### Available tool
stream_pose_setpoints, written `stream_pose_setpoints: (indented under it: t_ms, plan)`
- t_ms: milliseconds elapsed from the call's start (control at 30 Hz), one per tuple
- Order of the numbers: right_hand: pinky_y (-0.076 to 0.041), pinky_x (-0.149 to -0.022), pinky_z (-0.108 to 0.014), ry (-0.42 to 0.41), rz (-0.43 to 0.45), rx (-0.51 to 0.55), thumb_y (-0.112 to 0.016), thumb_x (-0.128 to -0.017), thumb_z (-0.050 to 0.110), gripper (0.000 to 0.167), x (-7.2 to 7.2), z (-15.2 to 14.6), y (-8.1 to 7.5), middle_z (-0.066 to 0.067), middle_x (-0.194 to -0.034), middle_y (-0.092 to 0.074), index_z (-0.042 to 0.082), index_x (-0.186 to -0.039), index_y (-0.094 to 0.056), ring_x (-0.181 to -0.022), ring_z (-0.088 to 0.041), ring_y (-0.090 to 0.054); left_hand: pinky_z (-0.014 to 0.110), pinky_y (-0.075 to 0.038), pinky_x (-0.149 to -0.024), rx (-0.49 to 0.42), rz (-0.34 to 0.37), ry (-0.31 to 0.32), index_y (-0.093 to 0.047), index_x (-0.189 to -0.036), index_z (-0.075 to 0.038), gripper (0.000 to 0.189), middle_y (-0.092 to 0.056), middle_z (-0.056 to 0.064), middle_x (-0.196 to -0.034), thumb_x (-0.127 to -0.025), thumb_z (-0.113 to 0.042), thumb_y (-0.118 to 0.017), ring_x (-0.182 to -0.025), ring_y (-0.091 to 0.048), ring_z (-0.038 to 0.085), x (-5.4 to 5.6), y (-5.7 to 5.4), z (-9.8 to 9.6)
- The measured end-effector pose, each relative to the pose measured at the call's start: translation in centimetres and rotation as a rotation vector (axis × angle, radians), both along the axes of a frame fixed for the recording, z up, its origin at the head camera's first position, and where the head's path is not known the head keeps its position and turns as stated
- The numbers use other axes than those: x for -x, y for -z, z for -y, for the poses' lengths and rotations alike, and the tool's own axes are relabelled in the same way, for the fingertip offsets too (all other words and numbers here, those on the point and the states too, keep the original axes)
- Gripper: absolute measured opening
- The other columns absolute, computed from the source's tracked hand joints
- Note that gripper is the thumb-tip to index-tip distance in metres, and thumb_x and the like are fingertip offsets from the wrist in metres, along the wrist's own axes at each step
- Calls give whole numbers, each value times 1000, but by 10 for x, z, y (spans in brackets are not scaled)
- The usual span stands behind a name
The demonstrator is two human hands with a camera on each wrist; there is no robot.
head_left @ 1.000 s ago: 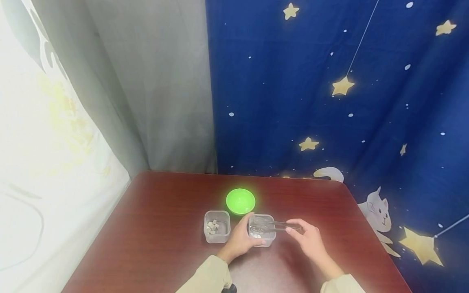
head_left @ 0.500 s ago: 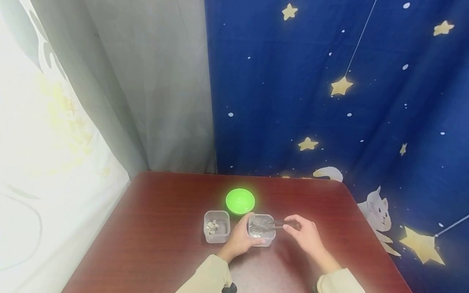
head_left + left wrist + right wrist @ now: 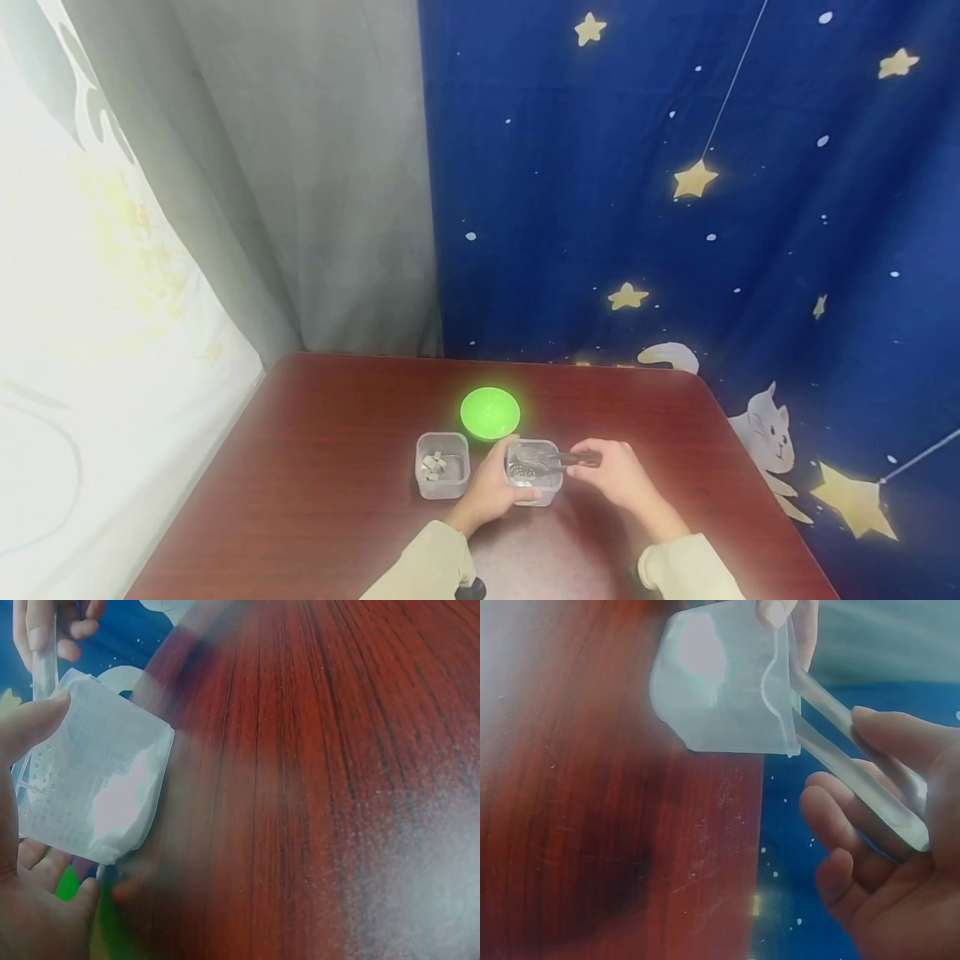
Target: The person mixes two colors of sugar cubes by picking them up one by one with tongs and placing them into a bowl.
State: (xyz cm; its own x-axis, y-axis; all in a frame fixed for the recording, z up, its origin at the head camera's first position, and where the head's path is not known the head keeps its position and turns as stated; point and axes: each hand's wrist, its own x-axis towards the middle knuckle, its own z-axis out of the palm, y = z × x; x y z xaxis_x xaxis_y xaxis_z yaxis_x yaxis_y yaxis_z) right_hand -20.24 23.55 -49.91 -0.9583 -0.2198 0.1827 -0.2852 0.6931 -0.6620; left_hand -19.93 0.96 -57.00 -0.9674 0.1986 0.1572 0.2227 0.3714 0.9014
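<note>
A dark red-brown bench (image 3: 337, 408) with streaked wood grain and rounded far corners stands before hanging fabric. A plain grey curtain (image 3: 345, 167) meets a deep blue curtain (image 3: 547, 183) printed with yellow stars (image 3: 695, 178), white dots and a pale cat (image 3: 768, 429). Brightly lit white fabric (image 3: 90, 333) hangs at the left, and a pale sheen (image 3: 532, 567) lies on the bench's near part.

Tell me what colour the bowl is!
The bowl is bright green, best seen in the head view.
</note>
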Motion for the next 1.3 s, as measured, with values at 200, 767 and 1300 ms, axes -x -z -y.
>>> stream_pose_setpoints:
  t_ms: [200, 767, 1300]
  plan:
    - [-56, -71, -30, -33, -18, -44, -83, -74, 19, 27, 3, 3, 2, -1, -89, -73, 9, -97, -74, -79, -15, -69, 53, -34, -105, -18, -2, 16, -39, -145, -4, 99, -51, 9, -138, -62, -22, -91, -123, -50, 29, 2, -1, 1]
    - [-56, -70, -31, -7, -101, -75, -83, -74, 15, 17, 0, 5, 10, 5, -84, -72, 14, -90, -77, -77, -12, -69, 44, -41, -100, -103, 3, 64, -40, -145, -11, 98, -56, 2, -130, -62, -22, -91, -111, -56, 21, 3, 5, 4]
    - [-54, -67, -30, 81, -150, -47, -84, -73, 17, 17, -6, -6, 13, 7, -83, -72, 18, -89, -77, -75, -10, -67, 47, -40, -102, -132, 14, 79, -38, -146, -5, 99, -54, 8, -135, -64, -23, -90, -114, -54, 25, 4, 10, 3]
